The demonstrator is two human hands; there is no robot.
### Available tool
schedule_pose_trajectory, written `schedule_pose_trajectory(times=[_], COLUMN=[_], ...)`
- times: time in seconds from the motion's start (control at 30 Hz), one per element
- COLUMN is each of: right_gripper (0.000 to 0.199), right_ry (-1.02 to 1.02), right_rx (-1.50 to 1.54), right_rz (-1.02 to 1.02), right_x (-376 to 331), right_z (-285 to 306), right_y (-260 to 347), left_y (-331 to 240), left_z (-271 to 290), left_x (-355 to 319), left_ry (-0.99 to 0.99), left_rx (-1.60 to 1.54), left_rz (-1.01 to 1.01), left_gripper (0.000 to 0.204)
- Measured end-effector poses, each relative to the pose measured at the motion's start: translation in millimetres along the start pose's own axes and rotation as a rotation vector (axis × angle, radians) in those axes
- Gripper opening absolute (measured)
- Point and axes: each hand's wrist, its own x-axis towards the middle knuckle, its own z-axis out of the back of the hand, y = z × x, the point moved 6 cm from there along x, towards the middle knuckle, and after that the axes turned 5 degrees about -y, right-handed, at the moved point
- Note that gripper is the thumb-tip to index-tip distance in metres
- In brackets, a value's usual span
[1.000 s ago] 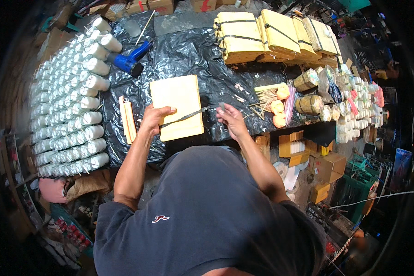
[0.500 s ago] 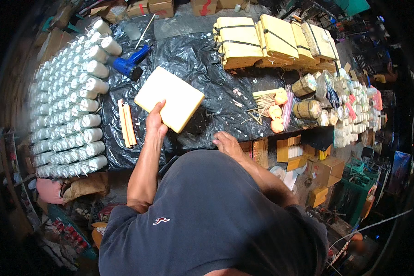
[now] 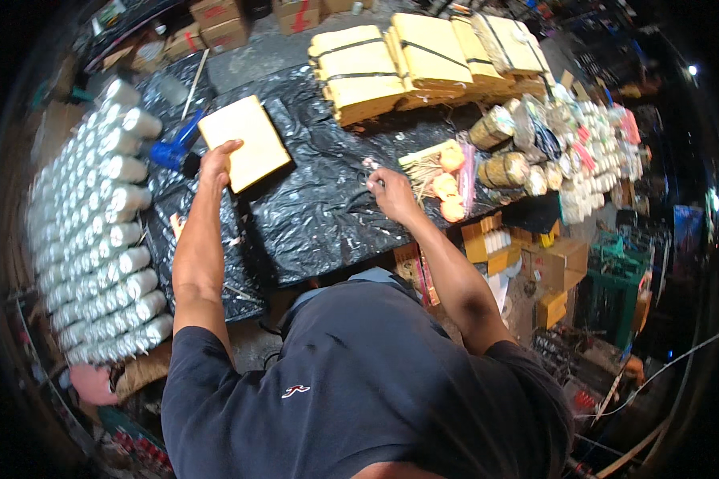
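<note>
Left hand (image 3: 217, 166): grip clamped on yellow slab (image 3: 252, 140). Right hand (image 3: 393, 195): fingers curled over bench (image 3: 303, 231), hold unclear.

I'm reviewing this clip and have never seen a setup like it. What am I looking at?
There is no machine here: a person works with two bare hands. The view comes from the left of two fisheye cameras worn on the head, looking down, so edges bend. The large dark shape is the person's shirt.

A black plastic sheet covers the work surface. White cylinders stand in rows at left; strapped yellow slabs lie at upper right, with orange lumps nearer.

The left hand holds a yellow slab beside a blue blower. The right hand has curled fingers; its grip is unclear.
</note>
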Motion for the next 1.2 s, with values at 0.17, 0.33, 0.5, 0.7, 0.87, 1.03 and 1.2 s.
schedule_pose_trajectory(times=[0.17,0.33,0.5,0.7,0.87,1.03,1.2], right_gripper=[0.015,0.009,0.003,0.009,0.016,0.012,0.015], right_ry=[-0.05,-0.17,-0.173,0.03,0.031,0.052,0.211], right_rx=[0.15,0.425,0.259,0.189,0.411,0.541,0.676], right_rz=[-0.401,-0.533,-0.581,-0.369,-0.441,-0.46,-0.382], right_x=[56,109,136,135,86,38,17], right_z=[48,83,112,104,75,50,10], right_y=[-63,-147,-185,-138,-123,-74,12], left_y=[5,1,-19,-33,-20,-58,-71], left_z=[1,-5,-12,-8,-4,-44,-73], left_x=[37,47,32,35,78,45,-15], left_ry=[0.018,0.047,0.029,0.044,0.077,-0.121,-0.255], left_rx=[0.077,0.201,0.467,0.61,0.757,1.273,1.485], left_rz=[0.043,0.046,0.165,0.12,0.147,0.052,-0.277], left_gripper=[0.039,0.046,0.048,0.051,0.096,0.098,0.097])
